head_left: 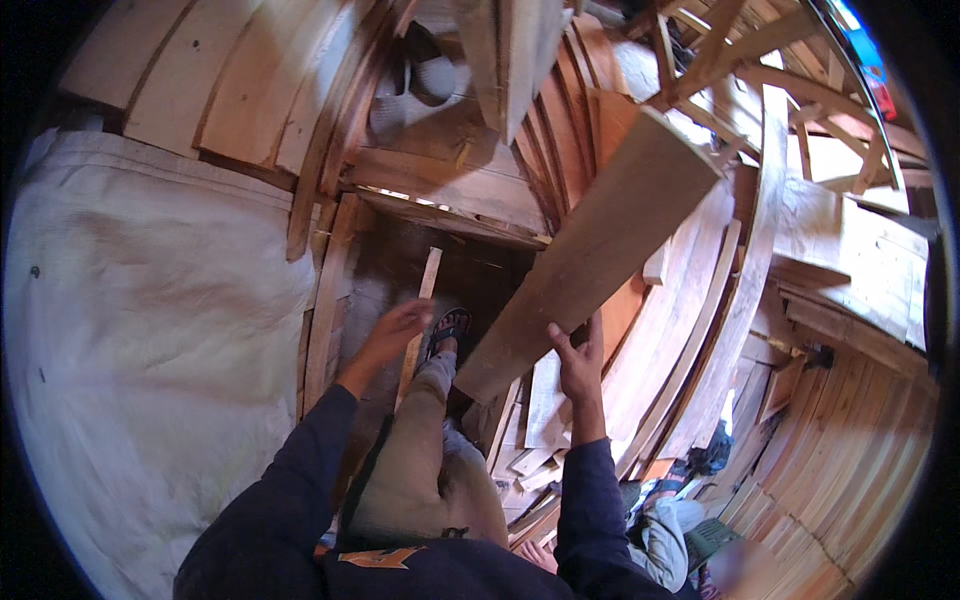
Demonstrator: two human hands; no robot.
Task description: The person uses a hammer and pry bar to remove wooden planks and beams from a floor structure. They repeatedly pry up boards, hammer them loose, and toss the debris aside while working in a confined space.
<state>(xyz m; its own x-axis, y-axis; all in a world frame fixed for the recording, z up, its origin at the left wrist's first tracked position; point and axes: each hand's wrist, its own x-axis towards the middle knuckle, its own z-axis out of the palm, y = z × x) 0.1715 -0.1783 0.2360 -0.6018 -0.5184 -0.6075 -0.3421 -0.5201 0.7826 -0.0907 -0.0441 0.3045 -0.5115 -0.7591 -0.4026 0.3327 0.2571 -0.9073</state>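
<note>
A wide, flat wooden plank [595, 255] slants up and to the right in front of me, its lower end beside my leg. My right hand [580, 370] grips its right edge, thumb on the near face and fingers going behind. My left hand [398, 328] is slightly blurred, its fingers loosely stretched rightward with nothing visible in them. It crosses in front of a narrow wooden strip [427, 275]; I cannot tell whether they touch. My sandalled foot [452, 328] is in the dark recess between the boards.
A pale sheet [165, 350] covers a large surface at left. Long stacked boards [690, 320] curve along the right. An upright timber [515, 60] rises ahead, near grey shoes [432, 78]. At lower right another person [665, 540] is close by.
</note>
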